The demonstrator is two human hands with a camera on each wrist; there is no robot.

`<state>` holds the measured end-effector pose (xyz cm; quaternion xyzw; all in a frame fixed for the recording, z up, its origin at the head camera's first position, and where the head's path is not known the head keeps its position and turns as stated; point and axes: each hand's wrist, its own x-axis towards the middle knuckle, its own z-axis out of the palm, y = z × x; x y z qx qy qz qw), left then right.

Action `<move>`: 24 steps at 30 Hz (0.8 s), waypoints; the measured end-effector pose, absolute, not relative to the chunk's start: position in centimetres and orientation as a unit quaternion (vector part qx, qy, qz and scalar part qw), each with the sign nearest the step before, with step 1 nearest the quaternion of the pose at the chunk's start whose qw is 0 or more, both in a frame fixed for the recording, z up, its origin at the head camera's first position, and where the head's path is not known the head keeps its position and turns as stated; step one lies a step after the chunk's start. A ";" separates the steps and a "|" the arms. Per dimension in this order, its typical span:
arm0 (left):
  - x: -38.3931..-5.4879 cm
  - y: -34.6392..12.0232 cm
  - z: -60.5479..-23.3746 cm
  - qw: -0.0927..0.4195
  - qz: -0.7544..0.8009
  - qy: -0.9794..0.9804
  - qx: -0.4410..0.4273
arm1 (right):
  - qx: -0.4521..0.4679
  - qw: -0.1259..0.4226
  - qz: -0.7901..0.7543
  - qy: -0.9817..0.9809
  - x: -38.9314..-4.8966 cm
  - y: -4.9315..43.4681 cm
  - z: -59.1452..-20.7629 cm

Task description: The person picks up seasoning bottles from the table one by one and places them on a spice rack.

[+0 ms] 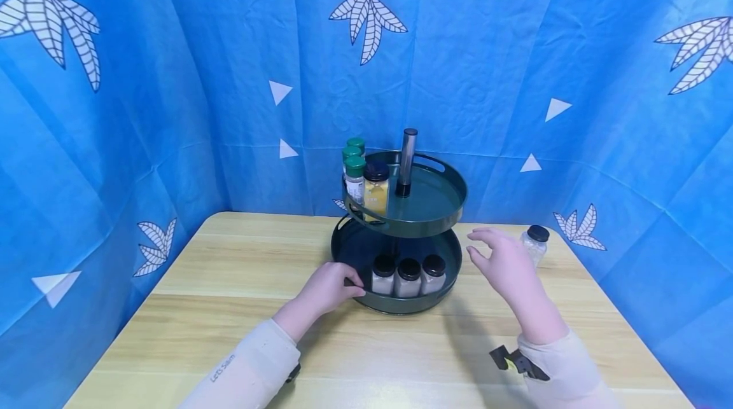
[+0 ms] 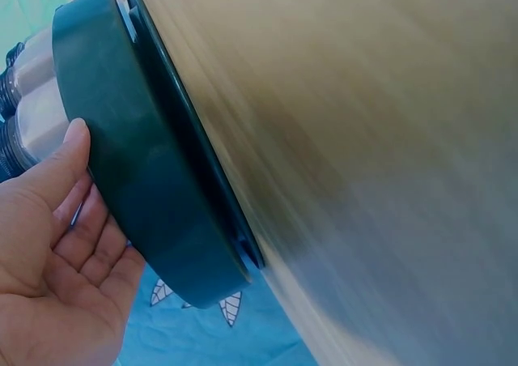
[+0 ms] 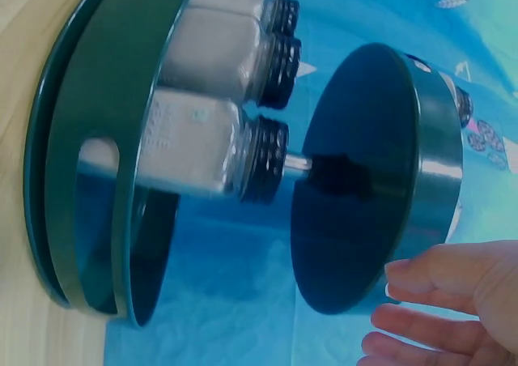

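Note:
A dark green two-tier round spice rack stands on the table, its lower tray [image 1: 385, 303] set below the upper tray [image 1: 426, 229]. My left hand [image 1: 329, 286] pinches the lower tray's rim at the front left; in the left wrist view its thumb [image 2: 74, 143] lies on the edge beside a jar. Three black-capped jars [image 1: 408, 282] of pale contents stand along the front of that tray. To the right of the rack my right hand [image 1: 506, 266] hovers with loosely bent, parted fingers and nothing in them. Just behind it is a black-capped clear jar [image 1: 535, 243], partly hidden.
On the upper tray's left side stand three green-capped bottles [image 1: 354, 181] and a yellow jar [image 1: 376, 196] with a black cap. A metal post [image 1: 407, 158] rises through the middle. Blue patterned cloth [image 1: 487, 78] hangs behind and beside the wooden table [image 1: 229, 282].

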<state>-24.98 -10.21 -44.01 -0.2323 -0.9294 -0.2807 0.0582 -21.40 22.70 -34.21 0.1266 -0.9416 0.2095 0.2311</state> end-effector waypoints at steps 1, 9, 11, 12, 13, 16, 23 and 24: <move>-25.0 -10.2 -44.0 0.058 -0.282 -0.929 -0.233 | 0.125 0.233 0.210 -0.941 -21.4 22.8 -34.2; -25.2 -10.3 -44.0 0.052 -0.288 -0.928 -0.230 | 0.110 0.225 0.209 -0.945 -21.8 23.9 -34.2; -25.2 -10.4 -44.1 0.052 -0.288 -0.928 -0.230 | 0.106 0.221 0.211 -0.946 -21.8 24.2 -34.1; -25.3 -10.4 -44.1 0.052 -0.287 -0.928 -0.231 | 0.104 0.221 0.212 -0.946 -21.9 24.3 -34.1; -25.3 -10.4 -44.1 0.053 -0.287 -0.928 -0.231 | 0.102 0.222 0.212 -0.946 -21.9 24.4 -34.1; -25.4 -10.5 -44.3 0.054 -0.285 -0.928 -0.234 | 0.097 0.227 0.207 -0.947 -21.9 24.8 -34.1; -25.5 -10.6 -44.4 0.045 -0.293 -0.927 -0.230 | 0.097 0.235 0.206 -0.945 -22.1 25.6 -33.9; -25.5 -10.6 -44.4 0.045 -0.293 -0.927 -0.228 | 0.095 0.237 0.207 -0.945 -22.1 25.8 -33.9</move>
